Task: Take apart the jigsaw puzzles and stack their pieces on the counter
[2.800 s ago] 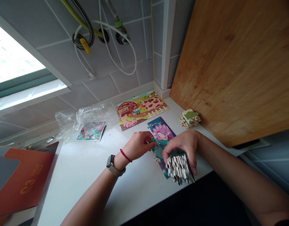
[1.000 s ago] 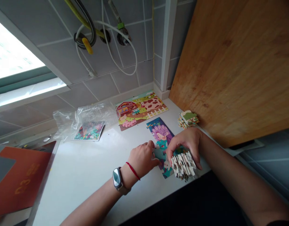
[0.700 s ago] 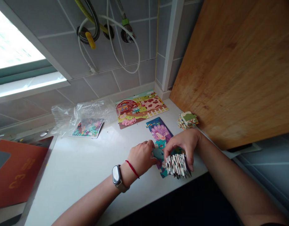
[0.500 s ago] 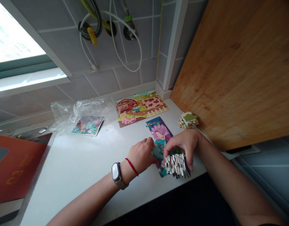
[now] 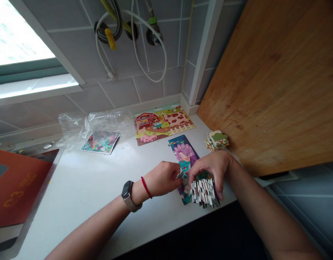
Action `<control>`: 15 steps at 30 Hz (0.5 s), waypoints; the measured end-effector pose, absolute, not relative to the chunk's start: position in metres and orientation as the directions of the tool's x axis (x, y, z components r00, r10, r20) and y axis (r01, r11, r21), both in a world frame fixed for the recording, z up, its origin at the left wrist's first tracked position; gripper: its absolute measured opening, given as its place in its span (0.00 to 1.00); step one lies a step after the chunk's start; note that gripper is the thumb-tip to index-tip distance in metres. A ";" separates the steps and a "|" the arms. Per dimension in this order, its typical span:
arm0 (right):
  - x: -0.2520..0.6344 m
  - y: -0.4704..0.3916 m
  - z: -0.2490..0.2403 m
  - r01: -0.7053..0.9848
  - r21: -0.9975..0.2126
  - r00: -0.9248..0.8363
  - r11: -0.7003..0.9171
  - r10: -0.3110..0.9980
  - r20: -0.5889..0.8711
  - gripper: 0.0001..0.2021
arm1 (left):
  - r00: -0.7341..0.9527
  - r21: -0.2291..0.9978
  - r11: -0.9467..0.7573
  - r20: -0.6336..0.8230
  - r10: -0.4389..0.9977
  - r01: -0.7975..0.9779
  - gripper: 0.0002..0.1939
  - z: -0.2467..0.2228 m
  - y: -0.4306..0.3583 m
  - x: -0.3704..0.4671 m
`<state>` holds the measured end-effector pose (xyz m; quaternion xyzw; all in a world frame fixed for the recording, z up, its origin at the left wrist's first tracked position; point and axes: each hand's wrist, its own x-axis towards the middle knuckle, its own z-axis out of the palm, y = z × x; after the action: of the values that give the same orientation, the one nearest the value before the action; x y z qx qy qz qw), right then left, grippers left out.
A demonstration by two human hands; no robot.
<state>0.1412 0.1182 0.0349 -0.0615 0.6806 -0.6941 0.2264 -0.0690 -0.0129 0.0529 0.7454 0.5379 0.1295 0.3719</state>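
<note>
Near the counter's front edge, my right hand (image 5: 213, 168) is closed round a thick stack of puzzle pieces (image 5: 204, 191), whose pale edges face me. My left hand (image 5: 168, 177) pinches a small puzzle piece (image 5: 180, 175) that is mostly hidden by the fingers. Between and behind the hands lies a partly joined purple and teal puzzle (image 5: 184, 151) with a peacock picture. Part of it is covered by my right hand and the stack. A farm puzzle (image 5: 162, 124) with a barn and a cow lies flat by the wall.
On the white counter (image 5: 101, 187), a pile of green pieces (image 5: 217, 140) sits beside the wooden board (image 5: 275, 79). Clear plastic bags (image 5: 101, 122) partly cover a picture card (image 5: 101, 142). An orange box (image 5: 20, 187) stands at the left. Hoses and a white cable hang above.
My left hand has turned and drawn slightly left, and the small piece in it is now tilted. My right hand still holds the stack. The view has shifted slightly.
</note>
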 end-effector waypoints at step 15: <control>0.129 0.110 0.022 0.017 -0.959 -0.844 -0.284 0.511 -0.166 0.38 | 0.055 0.929 0.092 -0.119 0.991 0.359 0.15 0.050 0.019 -0.107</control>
<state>0.1293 0.1102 0.0218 0.2289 0.5763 -0.7679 -0.1608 -0.1074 0.0189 0.0500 0.5732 0.5889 0.3543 0.4462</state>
